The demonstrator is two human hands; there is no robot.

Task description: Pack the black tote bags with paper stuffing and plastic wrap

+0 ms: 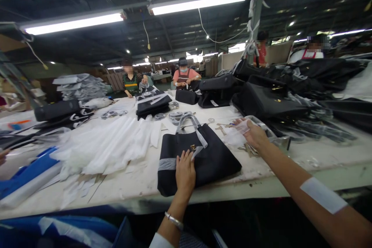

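Observation:
A black handbag point(215, 155) lies on the table before me, its two handles point(188, 118) wrapped in clear film and a gold clasp point(193, 147) on its face. My left hand point(186, 172) rests flat on the bag, fingers stretched out below the clasp. A small translucent flap point(197, 152) sticks up by its fingertips. Across the bag's left side runs a pale wrapping band point(167, 164). To the right of the bag, my right hand point(255, 135) holds a thin translucent white sheet point(235, 133) above paper scraps.
White sheets point(113, 147) spread over the table's left, beside a blue roll point(29, 172). Black bags pile up at the right point(267, 97) and a stack point(154, 102) lies ahead. Two people sit across the table point(184, 75); others are farther right. The table's front edge point(261, 190) is close.

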